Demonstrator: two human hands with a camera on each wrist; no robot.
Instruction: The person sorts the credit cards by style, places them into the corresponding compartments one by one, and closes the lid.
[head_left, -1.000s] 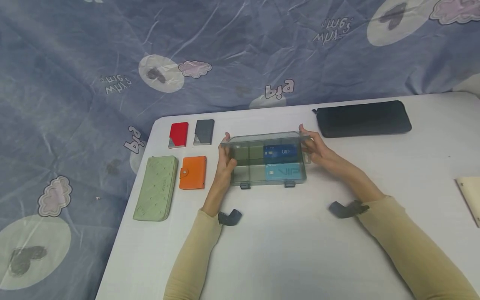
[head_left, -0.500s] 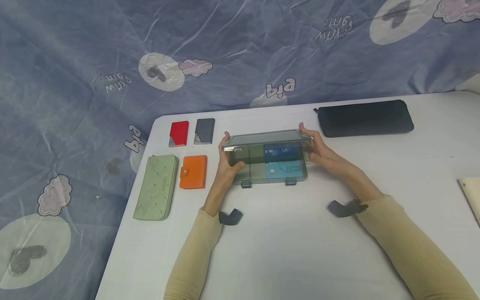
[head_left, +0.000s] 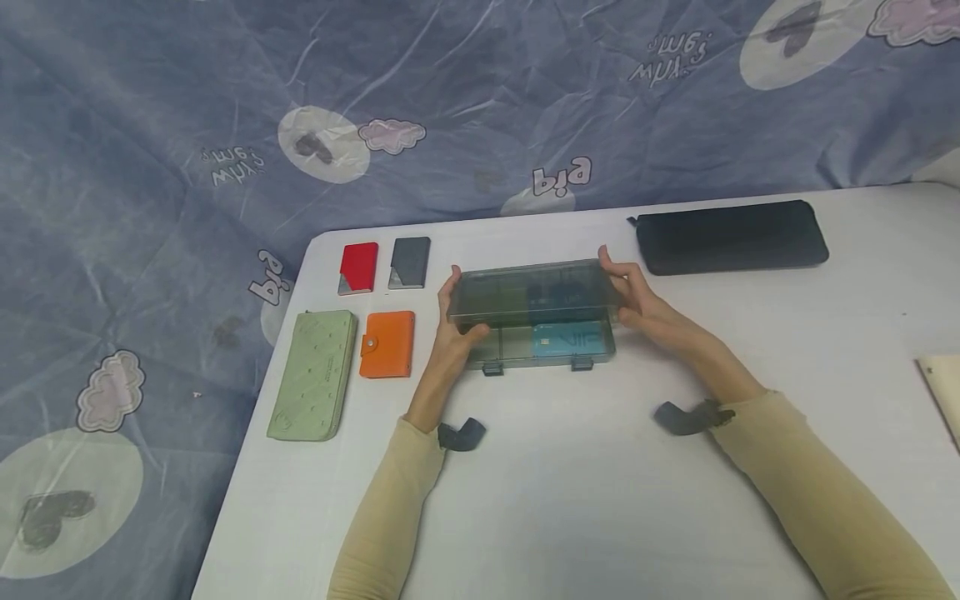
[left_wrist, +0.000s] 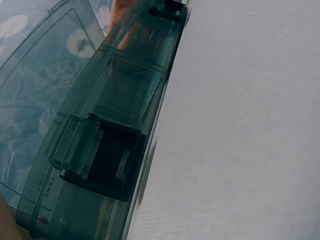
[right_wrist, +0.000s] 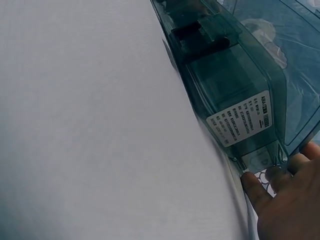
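A translucent green plastic box (head_left: 517,362) sits on the white table with its hinged lid (head_left: 536,287) tilted partway down. A light-blue VIP card (head_left: 567,339) lies in a front compartment. A darker card behind it shows dimly through the lid. At the left end my left hand (head_left: 452,329) grips the box, its thumb over the front corner and a finger up by the lid. My right hand (head_left: 641,302) holds the right end, a finger raised behind the lid. In the right wrist view its fingertips touch the box near a white label (right_wrist: 242,119).
On the left lie a green wallet (head_left: 315,375), an orange snap card holder (head_left: 386,344), a red card case (head_left: 357,268) and a grey one (head_left: 409,262). A black pouch (head_left: 731,237) is at the back right. A cream item (head_left: 943,392) shows at the right edge.
The lid has swung down toward the person, from nearly edge-on to covering the rear compartments. My left thumb has shifted slightly inward. The cards and the items around have stayed put.
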